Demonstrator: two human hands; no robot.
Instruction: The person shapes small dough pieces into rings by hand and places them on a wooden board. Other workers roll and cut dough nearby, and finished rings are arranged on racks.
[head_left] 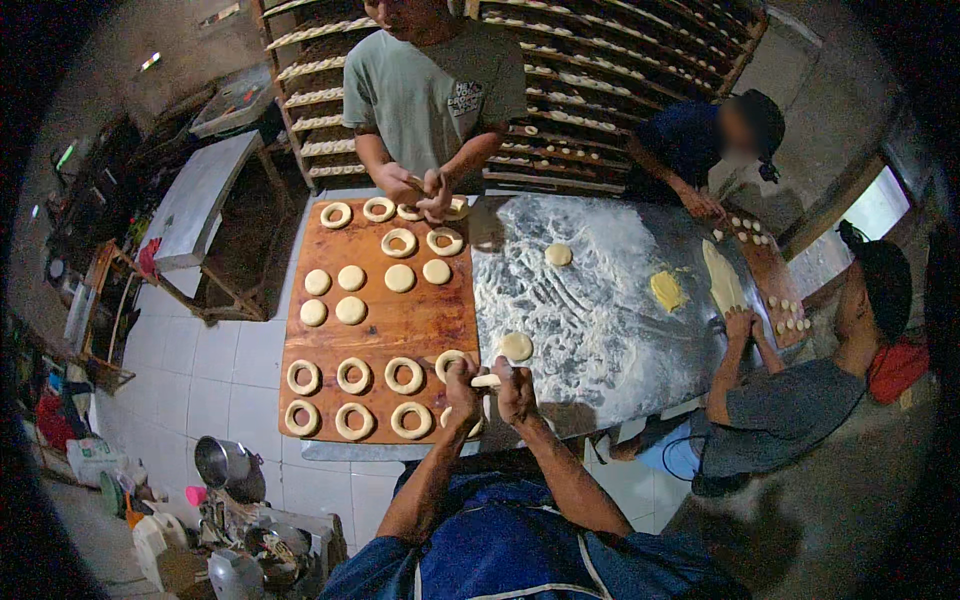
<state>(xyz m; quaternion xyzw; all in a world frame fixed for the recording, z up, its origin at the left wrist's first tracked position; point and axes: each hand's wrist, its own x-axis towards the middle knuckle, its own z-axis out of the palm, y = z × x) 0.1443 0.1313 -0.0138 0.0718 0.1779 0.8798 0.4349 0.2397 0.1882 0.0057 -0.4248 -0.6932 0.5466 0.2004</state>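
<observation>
- Floury metal table [640,350] fills my right.
- Wooden board [400,335]: dough rings [396,421] crowd its near edge, in my left hand's [460,395] way.
- My left hand and right hand [516,395] pinch a dough piece [486,380] above the board's right edge; light, even pressure should avoid tearing.
- Dough disc [516,347] just beyond my right hand.
</observation>
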